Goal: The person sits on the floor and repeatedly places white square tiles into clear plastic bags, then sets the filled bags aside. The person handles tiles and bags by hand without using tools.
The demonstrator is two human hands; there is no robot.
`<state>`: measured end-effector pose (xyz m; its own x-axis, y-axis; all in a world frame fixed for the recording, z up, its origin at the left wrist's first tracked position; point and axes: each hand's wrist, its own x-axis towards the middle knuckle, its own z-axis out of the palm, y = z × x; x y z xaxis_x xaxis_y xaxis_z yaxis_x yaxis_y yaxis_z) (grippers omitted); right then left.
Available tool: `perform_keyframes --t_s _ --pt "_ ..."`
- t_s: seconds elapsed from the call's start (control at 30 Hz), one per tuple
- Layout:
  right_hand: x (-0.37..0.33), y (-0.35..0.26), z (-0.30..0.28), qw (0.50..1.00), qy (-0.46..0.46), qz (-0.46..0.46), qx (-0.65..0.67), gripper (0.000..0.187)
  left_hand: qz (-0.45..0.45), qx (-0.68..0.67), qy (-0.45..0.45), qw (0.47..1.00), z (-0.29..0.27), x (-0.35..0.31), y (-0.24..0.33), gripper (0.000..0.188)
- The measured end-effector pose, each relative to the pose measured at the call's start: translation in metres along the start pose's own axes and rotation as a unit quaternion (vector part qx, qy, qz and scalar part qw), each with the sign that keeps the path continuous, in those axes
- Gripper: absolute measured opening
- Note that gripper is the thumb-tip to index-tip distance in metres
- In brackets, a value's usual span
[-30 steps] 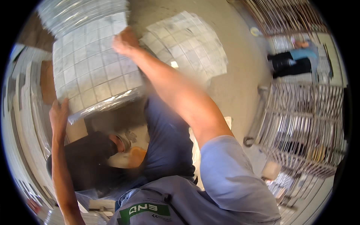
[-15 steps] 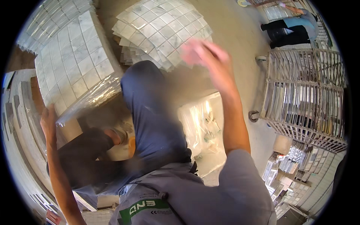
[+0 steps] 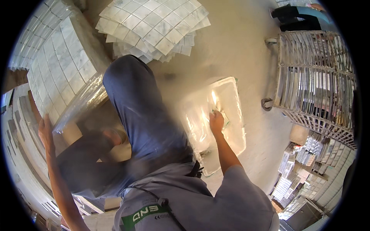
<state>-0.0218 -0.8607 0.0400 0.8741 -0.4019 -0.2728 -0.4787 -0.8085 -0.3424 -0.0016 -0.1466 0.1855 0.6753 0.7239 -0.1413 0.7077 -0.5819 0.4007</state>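
Note:
My left hand (image 3: 46, 133) rests with its fingers stretched up against the lower corner of a stack of white marble mosaic tile sheets (image 3: 58, 63). Clear film (image 3: 86, 98) hangs along the near side of that stack. On my right, my right hand (image 3: 216, 121) reaches down into a white plastic bin (image 3: 242, 127), its fingers pinched together on clear plastic film (image 3: 200, 123). Glare hides part of what lies there. Ahead of my raised knee, a second pile of mosaic sheets (image 3: 154, 23) sits fanned out at differing angles.
A wheeled cart (image 3: 316, 81) filled with upright slabs stands at the right. Beyond it a person in dark trousers (image 3: 296, 17) is partly visible. Boxes and stacked goods (image 3: 304, 161) fill the lower right. Long pale boards (image 3: 25, 142) run along the left.
My right hand has dropped from above the fanned pile into the white bin and closed on the film. My left hand stays at the stack's corner. The view has shifted somewhat rightward.

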Motion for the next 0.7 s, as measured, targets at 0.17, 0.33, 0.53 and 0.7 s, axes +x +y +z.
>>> perform_keyframes --t_s 0.17,0.33,0.53,0.7 --pt "-0.019 -0.034 0.006 0.980 0.008 -0.110 -0.169 0.056 0.015 0.019 0.009 1.000 -0.001 0.002 -0.002 0.050" --pt "-0.019 0.004 0.000 0.945 -0.026 -0.065 -0.321 0.072 0.029 -0.009 0.011 0.999 0.002 -0.002 -0.002 0.049" --pt "-0.002 0.036 -0.017 0.947 -0.007 -0.125 -0.297 0.011 0.007 0.001 -0.027 1.000 -0.004 -0.003 0.006 0.048" --pt "-0.010 0.021 -0.064 0.968 0.053 -0.210 -0.130 0.004 -0.001 0.003 -0.025 1.000 -0.004 0.003 -0.001 0.048"
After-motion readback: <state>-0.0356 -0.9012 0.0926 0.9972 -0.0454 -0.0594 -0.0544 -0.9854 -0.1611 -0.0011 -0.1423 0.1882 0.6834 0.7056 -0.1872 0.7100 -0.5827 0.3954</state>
